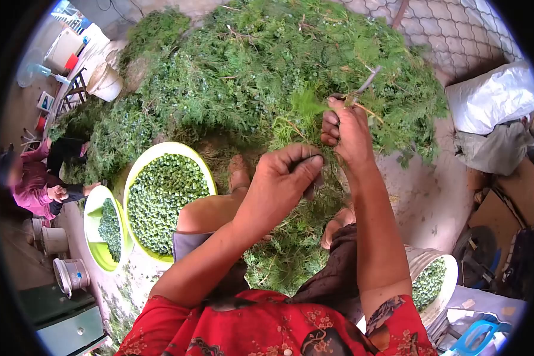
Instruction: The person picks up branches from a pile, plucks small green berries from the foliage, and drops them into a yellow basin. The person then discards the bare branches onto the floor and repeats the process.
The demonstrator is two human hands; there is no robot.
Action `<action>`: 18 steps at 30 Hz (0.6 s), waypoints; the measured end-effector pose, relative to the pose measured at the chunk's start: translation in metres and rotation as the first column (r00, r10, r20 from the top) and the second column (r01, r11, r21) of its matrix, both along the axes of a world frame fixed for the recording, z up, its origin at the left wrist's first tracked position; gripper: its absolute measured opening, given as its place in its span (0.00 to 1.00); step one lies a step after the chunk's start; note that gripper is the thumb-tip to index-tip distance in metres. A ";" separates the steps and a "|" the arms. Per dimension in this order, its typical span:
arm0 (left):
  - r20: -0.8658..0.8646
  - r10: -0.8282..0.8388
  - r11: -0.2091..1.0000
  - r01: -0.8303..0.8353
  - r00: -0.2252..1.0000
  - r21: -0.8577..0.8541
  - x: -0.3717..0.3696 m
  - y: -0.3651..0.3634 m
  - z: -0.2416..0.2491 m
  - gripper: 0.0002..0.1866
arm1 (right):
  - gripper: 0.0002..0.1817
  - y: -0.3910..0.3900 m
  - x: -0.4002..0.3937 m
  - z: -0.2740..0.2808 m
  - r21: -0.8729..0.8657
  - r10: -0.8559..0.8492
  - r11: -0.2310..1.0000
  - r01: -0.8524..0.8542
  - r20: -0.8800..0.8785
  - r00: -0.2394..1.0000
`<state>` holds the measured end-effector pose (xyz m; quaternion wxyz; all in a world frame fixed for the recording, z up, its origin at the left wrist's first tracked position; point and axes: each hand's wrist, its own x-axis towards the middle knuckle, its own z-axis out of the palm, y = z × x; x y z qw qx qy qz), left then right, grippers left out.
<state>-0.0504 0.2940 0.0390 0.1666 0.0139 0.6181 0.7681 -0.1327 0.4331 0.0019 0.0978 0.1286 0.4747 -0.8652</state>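
My right hand is closed around a green sprig with a woody stem sticking out above the fist. Just below and to the left, my left hand has its thumb and fingers pinched together; what they hold, if anything, is too small to tell. Both hands are over a large heap of feathery green branches. A yellow-green tub full of small round green pieces stands left of my left forearm.
A second, smaller tub and a seated person are at the left. At lower right stands a white bucket of green pieces. A white sack lies at the right, near cardboard. My bare feet rest among the branches.
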 end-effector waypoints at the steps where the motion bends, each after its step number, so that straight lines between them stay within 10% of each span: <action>1: 0.000 0.005 1.000 -0.005 1.000 0.000 -0.003 0.004 0.001 0.07 | 0.11 -0.002 0.001 -0.001 -0.020 0.023 1.000 -0.023 0.008 1.000; 15: 0.202 -0.033 0.855 -0.078 0.979 0.513 -0.016 0.041 0.010 0.07 | 0.09 -0.015 -0.001 -0.048 -0.284 -0.112 0.957 0.065 -0.153 0.982; 17: 0.042 -0.240 0.961 0.243 0.970 -0.131 0.000 0.035 0.014 0.07 | 0.07 -0.009 0.003 -0.005 -0.213 -0.022 0.977 -0.027 -0.227 0.974; 18: -0.127 -0.417 0.907 0.402 0.900 -0.130 0.018 0.034 0.011 0.07 | 0.06 -0.007 0.006 0.009 -0.025 -0.018 1.000 0.016 -0.112 0.994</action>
